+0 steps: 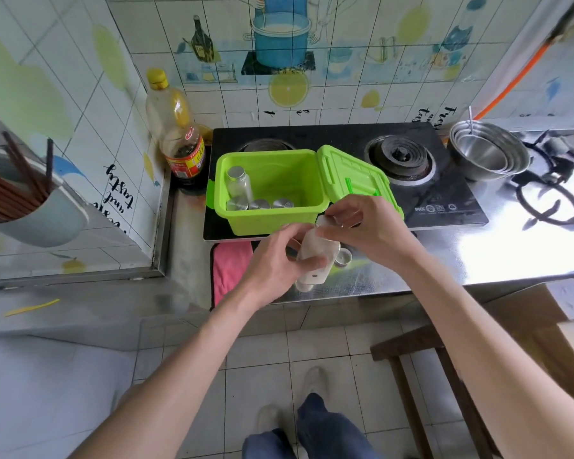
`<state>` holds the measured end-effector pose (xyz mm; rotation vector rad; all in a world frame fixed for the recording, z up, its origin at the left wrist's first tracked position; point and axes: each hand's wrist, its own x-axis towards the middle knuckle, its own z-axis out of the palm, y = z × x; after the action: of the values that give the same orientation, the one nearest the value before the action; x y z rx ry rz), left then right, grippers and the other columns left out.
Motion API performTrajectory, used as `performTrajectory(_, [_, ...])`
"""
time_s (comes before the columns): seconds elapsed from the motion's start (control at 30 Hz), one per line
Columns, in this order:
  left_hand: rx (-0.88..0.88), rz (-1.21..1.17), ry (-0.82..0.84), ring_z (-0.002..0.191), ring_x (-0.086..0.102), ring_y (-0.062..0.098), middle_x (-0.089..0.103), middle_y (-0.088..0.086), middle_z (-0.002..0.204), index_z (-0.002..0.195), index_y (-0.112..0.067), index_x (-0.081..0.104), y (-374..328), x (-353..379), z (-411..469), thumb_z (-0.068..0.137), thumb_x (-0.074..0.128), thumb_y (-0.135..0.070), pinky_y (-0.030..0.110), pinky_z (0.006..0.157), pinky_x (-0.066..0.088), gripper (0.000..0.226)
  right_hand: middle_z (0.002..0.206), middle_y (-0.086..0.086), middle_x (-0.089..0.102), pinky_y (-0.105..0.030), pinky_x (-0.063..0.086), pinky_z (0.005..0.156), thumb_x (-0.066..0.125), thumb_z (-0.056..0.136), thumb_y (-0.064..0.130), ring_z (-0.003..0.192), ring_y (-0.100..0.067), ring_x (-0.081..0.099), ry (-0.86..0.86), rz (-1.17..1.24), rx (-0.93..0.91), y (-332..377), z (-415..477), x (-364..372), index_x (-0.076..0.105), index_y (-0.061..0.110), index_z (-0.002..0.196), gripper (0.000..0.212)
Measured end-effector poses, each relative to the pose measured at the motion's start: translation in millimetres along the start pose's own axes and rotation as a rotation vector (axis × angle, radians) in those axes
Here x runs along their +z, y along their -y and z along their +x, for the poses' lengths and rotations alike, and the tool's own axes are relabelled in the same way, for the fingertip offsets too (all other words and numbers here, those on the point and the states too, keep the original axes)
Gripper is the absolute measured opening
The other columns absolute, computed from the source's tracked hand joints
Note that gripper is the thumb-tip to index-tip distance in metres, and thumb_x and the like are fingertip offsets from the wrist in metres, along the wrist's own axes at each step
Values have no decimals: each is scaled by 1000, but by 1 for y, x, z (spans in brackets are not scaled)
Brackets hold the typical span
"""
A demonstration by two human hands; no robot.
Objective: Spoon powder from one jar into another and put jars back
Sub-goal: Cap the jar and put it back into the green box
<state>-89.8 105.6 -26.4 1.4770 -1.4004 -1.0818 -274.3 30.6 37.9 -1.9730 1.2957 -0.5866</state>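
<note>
JAR HELD AT COUNTER FRONT, TOP BEING WORKED

Nearest, at front edge of shiny steel counter (478, 256): left hand (272, 260) wrapped around tilted clear plastic jar of pale powder (315, 256), fingers closed on its body. Right hand (362, 226) pinched shut at jar's upper end; whether on a lid or a spoon, cannot tell. Small round metal lid (343, 258) lying on counter just beside jar. Pink cloth (231, 270) near counter's left front edge.

Behind, on black glass stove (444, 197): open lime-green plastic box (269, 190), hinged cover thrown right, several metal-capped clear jars (239, 187) along its left and front walls.

Judged step: opening or spooning stage, second jar not identified. Next move calls for steady tilt, mouth kept clear of spill.
</note>
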Motion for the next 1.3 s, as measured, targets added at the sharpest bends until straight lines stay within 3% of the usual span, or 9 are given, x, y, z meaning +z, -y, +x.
performTrajectory(0.1, [32,100,-82,100,64,2,70,-14,113,126,-28,66,-4,1,-1,78,87,-49,31,80,57,57,86,11,73,-35,60,75,88,74,50,80,-7,70,-91,-81,-3,7,0,8,78,20,98,40])
performTrajectory(0.3, [39,191,-158,104,62,4,67,-18,112,119,-31,63,-8,-6,0,76,86,-54,39,82,56,53,79,16,73,-37,61,68,75,70,77,75,-3,70,-157,-203,30,16,-1,9,78,25,90,55])
performTrajectory(0.43, [39,187,-183,106,61,3,67,-17,113,120,-29,64,-6,-21,4,77,85,-55,36,86,53,55,74,14,74,-38,61,68,77,77,67,71,-1,69,-86,-134,8,20,0,-6,79,25,83,43])
performTrajectory(0.6, [45,72,-109,106,65,8,70,-14,114,121,-30,65,-10,-31,6,75,85,-60,50,87,58,58,116,13,74,-22,55,86,75,89,49,105,2,68,-2,23,-76,26,14,-7,73,21,124,44])
performTrajectory(0.67, [52,54,-94,105,66,10,71,-14,113,118,-29,65,-13,-33,5,76,86,-56,51,86,58,54,116,11,75,-19,51,88,75,92,41,107,4,67,57,62,-104,30,19,0,73,19,125,40])
performTrajectory(0.77, [46,44,-93,103,66,8,71,-14,112,118,-28,64,-16,-37,3,77,87,-54,48,85,59,54,96,8,77,-22,55,80,77,91,36,92,4,69,6,30,-170,31,21,10,78,15,110,28])
performTrajectory(0.93, [6,-5,-104,102,65,7,71,-14,112,118,-29,65,-18,-38,2,78,88,-49,45,87,59,50,93,9,78,-20,56,74,80,83,50,84,0,72,-102,47,-139,30,26,19,79,16,105,41])
performTrajectory(1.13, [-22,-111,1,109,67,15,73,-10,118,127,-25,66,-23,-54,4,83,85,-39,41,93,56,50,102,4,80,-22,57,83,80,87,35,98,-6,74,86,369,-55,35,28,9,78,15,115,34])
performTrajectory(1.3, [-5,-83,45,105,66,14,73,-5,114,124,-22,69,-24,-57,8,85,85,-37,22,80,56,44,95,5,80,-11,53,76,82,85,37,86,0,72,62,106,-110,42,31,0,80,13,106,31])
